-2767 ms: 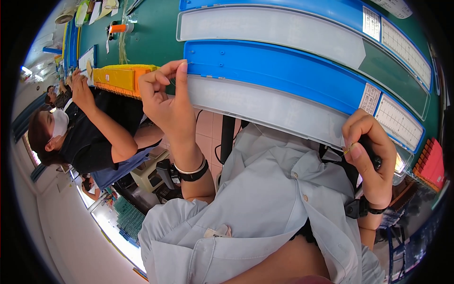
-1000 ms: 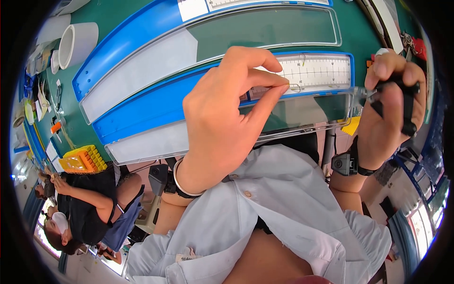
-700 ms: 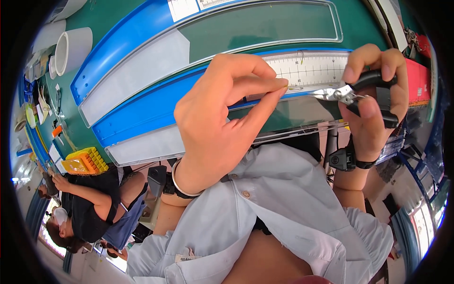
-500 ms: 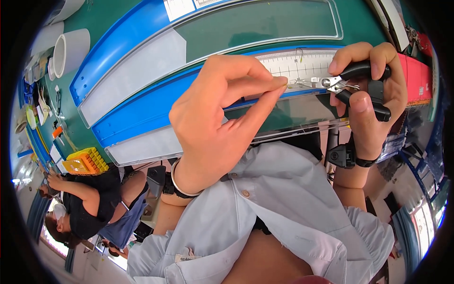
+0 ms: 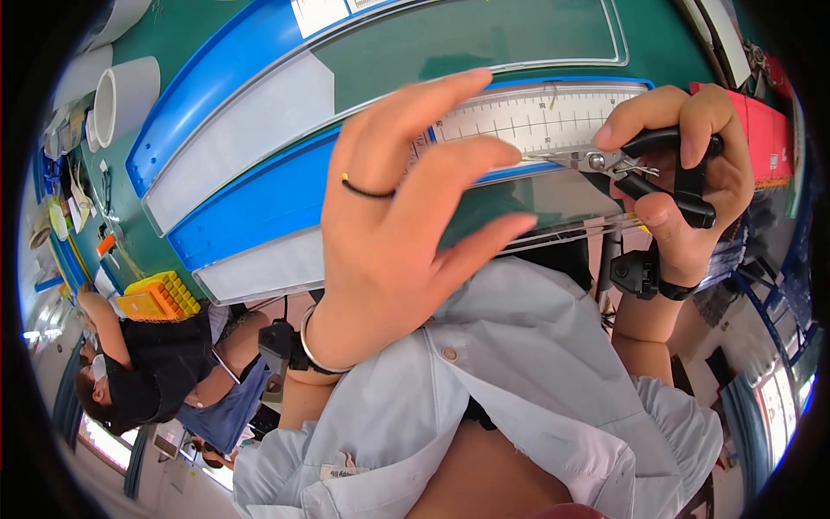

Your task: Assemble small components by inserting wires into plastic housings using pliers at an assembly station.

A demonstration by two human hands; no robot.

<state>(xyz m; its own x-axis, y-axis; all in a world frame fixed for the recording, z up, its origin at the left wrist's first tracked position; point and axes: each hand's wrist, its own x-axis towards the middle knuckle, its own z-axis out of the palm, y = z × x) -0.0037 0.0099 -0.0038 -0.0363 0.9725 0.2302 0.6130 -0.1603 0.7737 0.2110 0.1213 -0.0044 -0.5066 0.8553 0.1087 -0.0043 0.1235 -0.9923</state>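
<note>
My left hand [image 5: 380,233] is open, its thumb and fingers spread apart, beside the tips of the pliers. A black ring circles one of its fingers. My right hand [image 5: 733,186] is wrapped round a small pair of pliers [image 5: 596,162] with black handles and slim metal jaws pointing left. Whether anything sits in the jaws is too small to tell. Just beyond them lies a white ruler [image 5: 510,121] with black grid marks, set on a long blue tray [image 5: 251,212]. A thin greenish wire-like piece [image 5: 552,95] rests at the ruler's far edge.
A second blue tray [image 5: 186,112] with a clear cover [image 5: 475,39] lies farther back on the green table [image 5: 194,35]. White rolls [image 5: 130,99] and a yellow-orange block [image 5: 160,297] are at the left; a red box [image 5: 765,138] is at the right. A person in black [image 5: 169,368] sits at the left.
My left hand has let go of its pinch near the plier tips and spread its fingers. My right hand still holds the pliers, shifted only slightly, with the thumb lower.
</note>
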